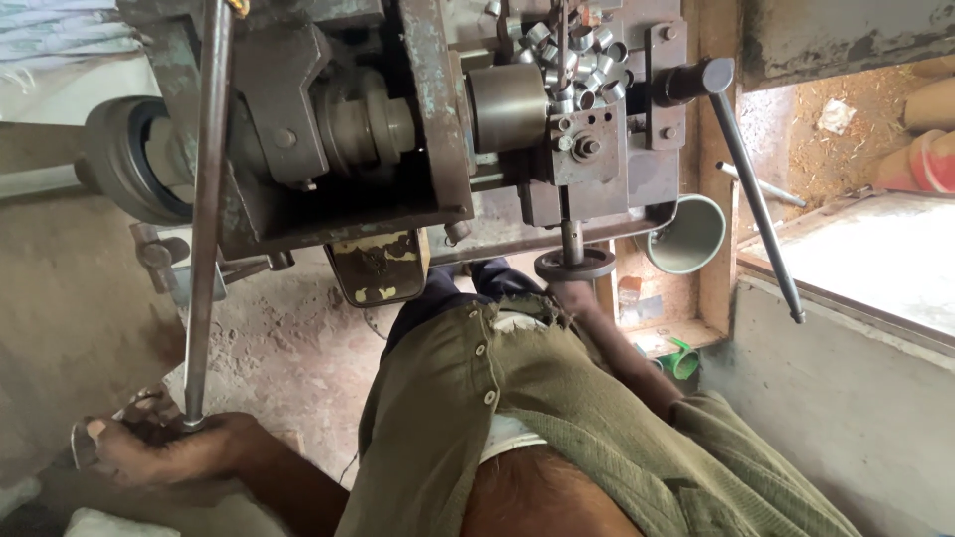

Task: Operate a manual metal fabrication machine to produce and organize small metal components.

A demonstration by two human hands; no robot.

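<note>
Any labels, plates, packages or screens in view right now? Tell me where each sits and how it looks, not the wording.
Nameplate: hangs under the lathe-like machine, rounded rectangle, dark metal with chipped yellowish paint, raised markings.
Crumpled paper or wrapper: on the dirt floor at upper right, whitish; whether it is a package is unclear.
No screens or signs.
Left hand grips the bottom end of a long steel rod; right hand is hidden.

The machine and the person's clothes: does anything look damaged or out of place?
Yes. The olive shirt is torn and frayed at its edge, close to the small handwheel. Loose metal rings lie heaped on the machine, whose paint is worn and rusty. The left hand grips a long steel rod.
</note>
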